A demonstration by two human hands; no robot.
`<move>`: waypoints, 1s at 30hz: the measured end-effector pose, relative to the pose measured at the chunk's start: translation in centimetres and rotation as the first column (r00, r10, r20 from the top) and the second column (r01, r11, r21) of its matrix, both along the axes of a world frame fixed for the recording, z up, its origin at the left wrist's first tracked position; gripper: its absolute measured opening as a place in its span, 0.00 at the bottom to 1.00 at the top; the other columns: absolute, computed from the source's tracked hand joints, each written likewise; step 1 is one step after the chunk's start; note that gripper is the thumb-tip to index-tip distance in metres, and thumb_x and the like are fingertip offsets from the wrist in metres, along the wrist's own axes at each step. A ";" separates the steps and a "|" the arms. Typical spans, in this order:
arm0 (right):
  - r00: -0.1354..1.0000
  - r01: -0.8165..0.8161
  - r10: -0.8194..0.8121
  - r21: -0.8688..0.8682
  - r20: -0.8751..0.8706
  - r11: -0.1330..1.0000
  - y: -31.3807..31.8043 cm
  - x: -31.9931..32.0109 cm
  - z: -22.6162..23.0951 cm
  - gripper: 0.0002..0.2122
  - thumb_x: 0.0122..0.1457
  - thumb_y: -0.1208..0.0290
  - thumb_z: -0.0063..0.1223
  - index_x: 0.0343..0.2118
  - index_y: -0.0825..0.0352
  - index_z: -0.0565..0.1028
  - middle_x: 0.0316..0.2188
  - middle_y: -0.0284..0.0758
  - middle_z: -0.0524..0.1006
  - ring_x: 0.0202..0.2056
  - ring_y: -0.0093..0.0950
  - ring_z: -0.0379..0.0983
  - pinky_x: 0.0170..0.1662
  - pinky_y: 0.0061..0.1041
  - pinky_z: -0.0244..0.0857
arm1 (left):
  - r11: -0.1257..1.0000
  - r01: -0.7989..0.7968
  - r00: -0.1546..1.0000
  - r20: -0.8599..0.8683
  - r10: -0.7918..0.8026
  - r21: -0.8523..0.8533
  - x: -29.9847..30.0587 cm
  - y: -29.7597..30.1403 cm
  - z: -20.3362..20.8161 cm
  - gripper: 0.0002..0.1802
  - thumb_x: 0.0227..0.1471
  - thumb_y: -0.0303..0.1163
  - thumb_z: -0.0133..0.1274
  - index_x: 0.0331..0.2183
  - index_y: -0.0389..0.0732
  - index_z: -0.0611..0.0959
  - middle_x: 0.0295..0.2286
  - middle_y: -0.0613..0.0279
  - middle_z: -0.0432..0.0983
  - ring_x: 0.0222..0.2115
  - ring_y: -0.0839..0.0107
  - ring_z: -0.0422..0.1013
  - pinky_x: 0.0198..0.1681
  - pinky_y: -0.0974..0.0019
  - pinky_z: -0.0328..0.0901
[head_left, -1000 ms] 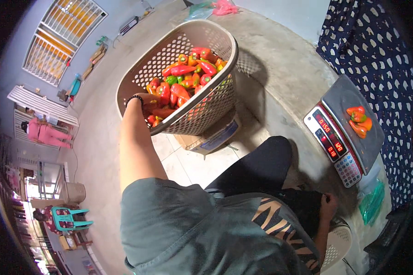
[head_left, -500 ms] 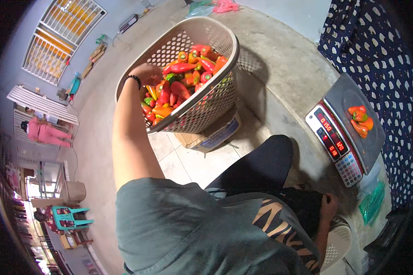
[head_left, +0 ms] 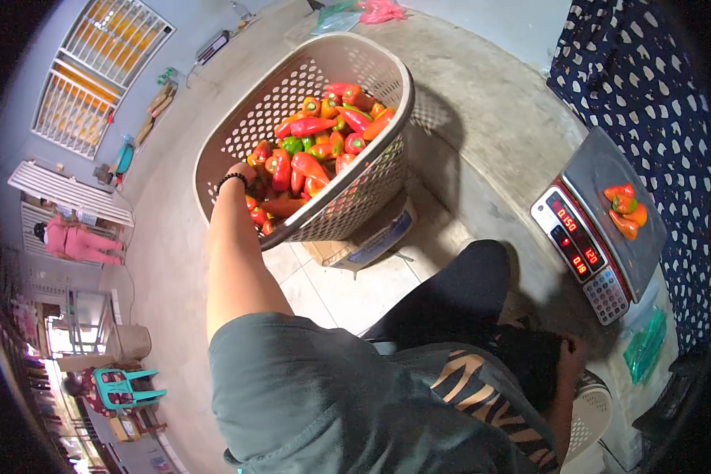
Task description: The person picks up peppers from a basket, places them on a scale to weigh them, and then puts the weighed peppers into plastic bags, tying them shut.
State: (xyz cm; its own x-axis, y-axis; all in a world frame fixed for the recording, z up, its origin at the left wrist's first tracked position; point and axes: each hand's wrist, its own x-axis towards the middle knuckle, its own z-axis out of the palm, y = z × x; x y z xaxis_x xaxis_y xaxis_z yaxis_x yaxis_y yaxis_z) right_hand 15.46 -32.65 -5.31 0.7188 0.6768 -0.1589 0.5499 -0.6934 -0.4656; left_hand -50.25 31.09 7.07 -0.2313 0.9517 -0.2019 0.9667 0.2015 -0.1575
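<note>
My left hand [head_left: 243, 171], with a dark beaded band at the wrist, reaches over the near left rim of a beige perforated plastic basket [head_left: 207, 170]. Its fingers are sunk among red, orange and green peppers [head_left: 309, 166], so their grip is hidden. Low at the right, my right hand [head_left: 570, 352] rests beside the dark cloth over my lap; its fingers are too shaded to read. A few orange-red peppers [head_left: 626, 212] lie on the grey plate of a digital scale [head_left: 577, 233] with a lit red display.
Under the basket is a cardboard box [head_left: 379, 241]. Dark patterned fabric [head_left: 632, 87] hangs behind the scale, and a green plastic bag [head_left: 645, 347] lies near it. Far left are a person in pink [head_left: 79, 239] and someone at a turquoise chair [head_left: 126, 389].
My left hand has drawn back toward the basket's near left side and gone down among the peppers, some of which have shifted. My right hand stays by my lap.
</note>
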 end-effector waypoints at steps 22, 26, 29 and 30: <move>0.979 -0.103 0.098 0.015 0.176 0.995 -0.8 1.6 -1.5 0.09 0.48 0.69 0.53 0.30 0.69 0.74 0.29 0.41 0.72 0.34 0.36 0.69 0.41 0.32 0.61 | 0.997 -0.072 0.997 0.040 0.073 -0.037 5.0 -2.9 2.9 0.20 0.40 0.40 0.55 0.35 0.39 0.82 0.37 0.55 0.77 0.39 0.62 0.73 0.42 0.63 0.67; 0.993 -0.073 0.068 0.041 0.101 0.997 -1.0 1.5 -1.2 0.09 0.48 0.69 0.53 0.30 0.69 0.74 0.29 0.42 0.72 0.34 0.37 0.69 0.41 0.32 0.61 | 0.967 -0.196 0.979 0.095 0.182 0.161 5.3 -2.9 3.5 0.19 0.42 0.36 0.51 0.38 0.41 0.81 0.42 0.53 0.74 0.45 0.61 0.69 0.47 0.61 0.65; 0.971 -0.121 0.110 0.039 0.212 0.992 -1.0 1.2 -1.4 0.10 0.47 0.67 0.54 0.30 0.69 0.74 0.29 0.42 0.72 0.34 0.39 0.69 0.41 0.33 0.61 | 0.971 -0.170 0.978 0.149 0.146 0.168 5.9 -3.3 7.0 0.19 0.39 0.34 0.51 0.37 0.38 0.81 0.40 0.49 0.74 0.44 0.57 0.70 0.46 0.60 0.66; 0.963 -0.105 0.098 0.015 0.251 0.994 -0.8 0.7 -1.2 0.11 0.47 0.66 0.54 0.31 0.69 0.74 0.30 0.42 0.72 0.35 0.40 0.69 0.41 0.34 0.61 | 0.970 -0.172 0.974 0.180 0.140 0.174 6.3 -3.7 8.4 0.19 0.39 0.35 0.51 0.36 0.37 0.81 0.39 0.48 0.74 0.42 0.56 0.71 0.44 0.60 0.66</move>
